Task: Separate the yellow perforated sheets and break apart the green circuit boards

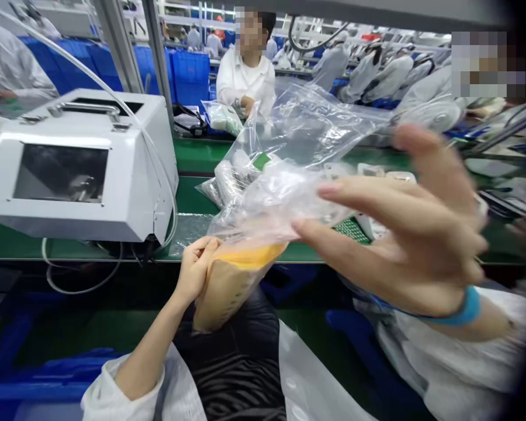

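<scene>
My left hand [197, 266] pinches the upper left corner of a brown paper packet [223, 289], which has dark print on its front and a yellow band along its top. Crumpled clear plastic [272, 196] lies against that top edge; whether it goes inside the packet or around it, I cannot tell. My right hand [403, 234], blurred by motion, is raised to the right with fingers spread, close to the plastic. Thumb and forefinger tips overlap the plastic in view; contact is unclear. Behind sits a large clear bag [315, 123] with wrapped white items.
A white machine [149, 158] with a dark window and a hose stands at left on the green bench [193, 155]. A person [245, 76] in white stands across the bench, with blue bins [190, 76] behind. White parts [377, 172] lie to the right.
</scene>
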The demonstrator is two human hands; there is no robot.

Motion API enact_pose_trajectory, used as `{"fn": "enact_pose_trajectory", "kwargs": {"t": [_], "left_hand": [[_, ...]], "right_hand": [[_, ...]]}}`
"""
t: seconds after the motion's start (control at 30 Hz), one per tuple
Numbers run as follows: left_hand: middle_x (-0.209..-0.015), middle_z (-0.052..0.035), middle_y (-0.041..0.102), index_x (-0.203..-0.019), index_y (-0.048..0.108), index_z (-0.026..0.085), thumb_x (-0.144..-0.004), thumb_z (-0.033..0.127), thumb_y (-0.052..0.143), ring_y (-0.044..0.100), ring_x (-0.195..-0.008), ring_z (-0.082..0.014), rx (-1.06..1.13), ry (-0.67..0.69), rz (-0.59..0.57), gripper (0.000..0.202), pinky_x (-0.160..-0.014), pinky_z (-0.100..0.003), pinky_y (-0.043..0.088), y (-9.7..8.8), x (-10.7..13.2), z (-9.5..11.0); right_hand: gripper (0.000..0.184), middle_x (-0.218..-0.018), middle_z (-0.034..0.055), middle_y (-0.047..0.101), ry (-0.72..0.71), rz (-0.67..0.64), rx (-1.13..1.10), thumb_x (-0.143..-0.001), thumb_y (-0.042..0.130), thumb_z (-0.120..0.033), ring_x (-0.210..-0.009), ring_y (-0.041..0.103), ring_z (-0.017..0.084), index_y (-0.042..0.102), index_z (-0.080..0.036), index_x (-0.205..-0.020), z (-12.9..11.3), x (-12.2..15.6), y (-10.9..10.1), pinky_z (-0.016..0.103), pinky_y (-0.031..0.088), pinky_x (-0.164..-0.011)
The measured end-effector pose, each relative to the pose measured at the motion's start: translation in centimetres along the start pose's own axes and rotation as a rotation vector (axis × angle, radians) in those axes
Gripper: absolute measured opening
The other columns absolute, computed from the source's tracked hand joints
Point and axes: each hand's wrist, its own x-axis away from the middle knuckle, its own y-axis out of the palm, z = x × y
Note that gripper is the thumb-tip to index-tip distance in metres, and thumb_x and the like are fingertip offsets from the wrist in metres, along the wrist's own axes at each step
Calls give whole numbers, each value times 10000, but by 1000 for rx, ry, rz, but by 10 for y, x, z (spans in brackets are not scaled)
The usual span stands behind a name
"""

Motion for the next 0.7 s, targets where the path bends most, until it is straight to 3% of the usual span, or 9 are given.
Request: {"fn": "enact_pose_trajectory", "kwargs": {"t": [0.1, 0.17, 0.27, 0.4, 0.53, 0.6, 0.7], "left_hand": [[-1082, -66, 665, -1175, 536, 202, -805, 318, 664, 657, -843, -167, 14, -3, -29, 409, -732, -258, 509, -21, -2, 19], [-1285, -79, 572, -1278, 447, 257, -850, 309, 626, 643, -1005, -181, -75, 95, 14, 467, -837, -281, 509, -31, 1, 43], [-1402, -69, 485, -1312, 451, 267, -937, 356, 505, 482, -1282, -217, -246, 288, 50, 389, -1051, -330, 396, -37, 2, 82], [-1333, -89, 561, -1357, 443, 229, -940, 443, 473, 474, -1288, -263, -442, 320, -83, 470, -1048, -363, 396, -35, -16, 114], [-1127, -79, 678, -1148, 632, 172, -953, 476, 402, 603, -1088, -275, -578, 275, -234, 428, -931, -354, 465, -32, -42, 121], [-1022, -70, 706, -1031, 685, 159, -960, 468, 384, 632, -999, -256, -610, 284, -191, 436, -881, -331, 478, -32, -47, 119], [-1011, -66, 716, -1021, 701, 165, -947, 427, 447, 641, -992, -226, -604, 307, -28, 372, -869, -293, 479, -33, -48, 114]], "right_hand": [[130, -1063, 46, 605, -455, 142, 197, -839, 628, -142, -815, 575, 141, 586, -172, -958, -1, -31, 28, 478, 478, -942], [114, -1051, 58, 601, -536, 154, 236, -885, 563, -149, -801, 545, 145, 575, -174, -996, 2, -48, 43, 417, 509, -824], [201, -1062, 64, 592, -571, 133, 289, -929, 478, -117, -810, 518, 148, 541, -199, -1102, 10, -68, 64, 345, 476, -712], [296, -1090, 117, 576, -608, 118, 286, -926, 478, -106, -814, 506, 174, 475, -173, -1214, 24, -86, 87, 338, 442, -672], [383, -1186, 163, 552, -568, 81, 222, -925, 542, -220, -911, 548, 221, 446, -169, -1292, 38, -98, 101, 379, 474, -728], [482, -1230, 191, 535, -498, 65, 158, -890, 603, -364, -999, 561, 270, 463, -156, -1302, 47, -104, 102, 424, 495, -781], [622, -1242, 189, 550, -341, 84, -63, -831, 646, -479, -1104, 555, 309, 471, -153, -1331, 64, -115, 93, 469, 505, -868]]}}
